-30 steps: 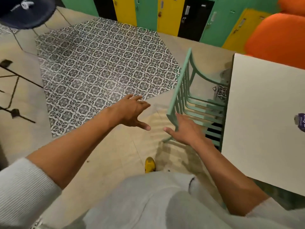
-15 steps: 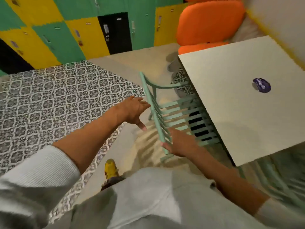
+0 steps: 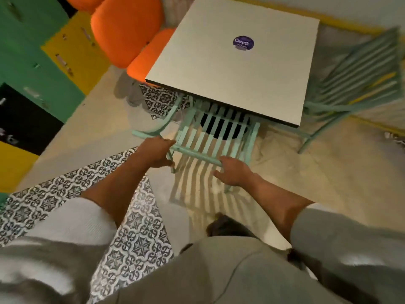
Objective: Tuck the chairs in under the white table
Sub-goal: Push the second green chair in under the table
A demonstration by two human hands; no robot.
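A mint-green slatted chair point(image 3: 210, 137) stands in front of me with its seat partly under the near edge of the white square table point(image 3: 236, 69). My left hand point(image 3: 156, 153) grips the left end of the chair's top backrest rail. My right hand point(image 3: 233, 173) holds the right end of the same rail. A second mint-green slatted chair point(image 3: 359, 84) stands at the table's right side, out from under it and blurred.
Orange upholstered seats point(image 3: 129, 29) sit at the table's far left. Green, yellow and black lockers point(image 3: 43, 62) line the left. A purple round sticker point(image 3: 243, 42) lies on the tabletop. Patterned floor tiles point(image 3: 131, 227) are beneath me.
I have turned to face the table squarely. My left hand, free and open before, has come onto the chair's top rail; my right hand stays on it. The seat sits further under the table.
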